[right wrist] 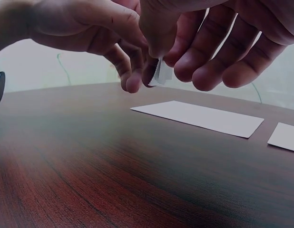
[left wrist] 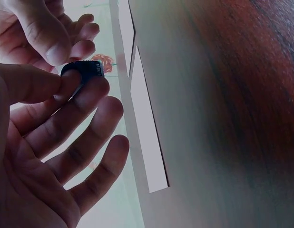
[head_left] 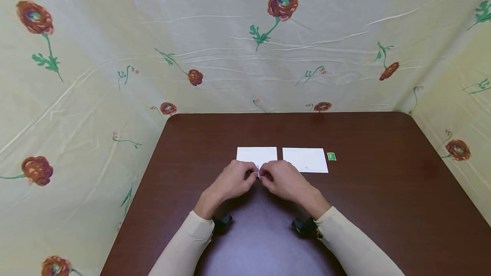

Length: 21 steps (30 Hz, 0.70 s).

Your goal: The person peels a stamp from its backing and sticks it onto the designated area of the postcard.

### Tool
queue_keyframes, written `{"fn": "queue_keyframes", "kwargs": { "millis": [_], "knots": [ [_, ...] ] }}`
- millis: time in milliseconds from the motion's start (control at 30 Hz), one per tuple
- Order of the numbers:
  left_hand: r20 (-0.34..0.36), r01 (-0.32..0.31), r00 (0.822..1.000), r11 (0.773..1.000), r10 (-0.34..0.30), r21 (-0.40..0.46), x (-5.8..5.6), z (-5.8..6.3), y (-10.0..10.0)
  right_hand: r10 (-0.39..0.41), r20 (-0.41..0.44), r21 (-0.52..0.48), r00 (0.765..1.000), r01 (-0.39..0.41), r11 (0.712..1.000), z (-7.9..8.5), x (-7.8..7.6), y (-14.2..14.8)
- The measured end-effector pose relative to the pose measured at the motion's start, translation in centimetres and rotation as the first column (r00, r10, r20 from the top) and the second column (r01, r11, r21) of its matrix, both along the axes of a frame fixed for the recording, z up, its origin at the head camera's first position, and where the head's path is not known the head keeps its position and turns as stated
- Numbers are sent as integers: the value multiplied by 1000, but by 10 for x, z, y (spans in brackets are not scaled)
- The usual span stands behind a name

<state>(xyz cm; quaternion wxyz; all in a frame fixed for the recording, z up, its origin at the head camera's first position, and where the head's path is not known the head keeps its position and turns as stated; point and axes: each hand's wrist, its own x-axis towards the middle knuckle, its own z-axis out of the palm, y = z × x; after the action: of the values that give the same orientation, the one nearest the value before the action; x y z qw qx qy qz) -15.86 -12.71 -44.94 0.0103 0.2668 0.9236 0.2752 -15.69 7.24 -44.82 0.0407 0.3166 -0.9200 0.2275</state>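
Between the fingertips of both hands is a small postage stamp (left wrist: 93, 68) with a toothed edge, dark blue on its face in the left wrist view. Its pale back shows in the right wrist view. My left hand (head_left: 235, 178) pinches it between thumb and index finger, the other fingers spread loosely. Fingertips of my right hand (head_left: 285, 180) pinch the stamp's other side, partly hiding it. Both hands are above the table, at the near edge of a white paper rectangle (head_left: 256, 153) that lies flat.
To the right lies a second white paper rectangle (head_left: 305, 159) with a tiny mark near its lower edge. Beside it is a small green stamp (head_left: 331, 156). Everything rests on a dark brown table (head_left: 199, 139), with a flowered curtain (head_left: 230, 20) behind.
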Motion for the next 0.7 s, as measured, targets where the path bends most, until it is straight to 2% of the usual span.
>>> {"fn": "queue_keyframes", "kwargs": {
  "millis": [433, 700],
  "knots": [
    [20, -4, 1000, 1000, 4, 1, -3, 2, -3, -5, -22, -5, 1000, 5, 1000, 2, -4, -1],
    [42, -14, 999, 1000, 13, 14, -3, 5, -6, -60, -10, -1, 998, 60, 998, 6, -6, 0]
  ]
}}
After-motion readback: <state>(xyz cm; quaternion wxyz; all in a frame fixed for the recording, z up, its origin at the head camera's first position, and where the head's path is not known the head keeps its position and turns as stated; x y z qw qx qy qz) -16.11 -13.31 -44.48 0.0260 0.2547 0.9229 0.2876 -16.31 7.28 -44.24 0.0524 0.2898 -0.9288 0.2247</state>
